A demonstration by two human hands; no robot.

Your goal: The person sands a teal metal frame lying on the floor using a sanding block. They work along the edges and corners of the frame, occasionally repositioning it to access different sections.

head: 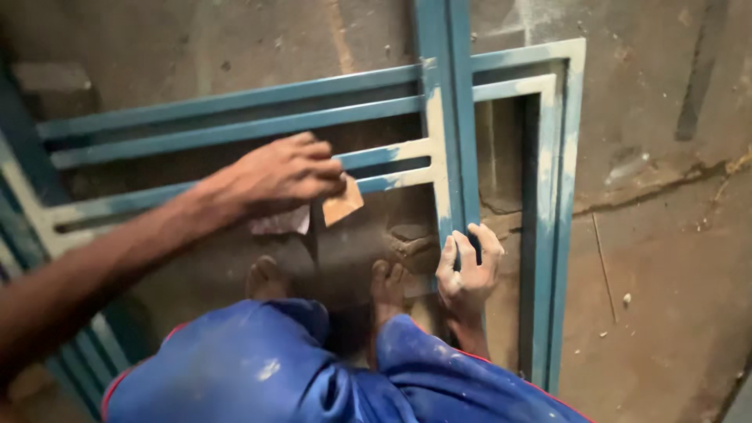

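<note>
Here, a blue metal frame (501,117) with pale filler patches lies flat on a dusty, cracked concrete floor (666,258). Left hand (286,176) presses a sandpaper piece (342,202) against a frame bar, fingers clamped on it. Right hand (468,270) grips an upright bar.

1. The metal frame (446,117) is showing smooth blue paint, patched with matt whitish filler along its bars.
2. The sandpaper (342,202) under the left hand (286,176) is looking like tan, matt paper.
3. The concrete floor (666,235) is appearing rough, dusty and cracked.
4. The blue trousers (274,368) are looking like soft cloth, flecked with pale spots.
</note>
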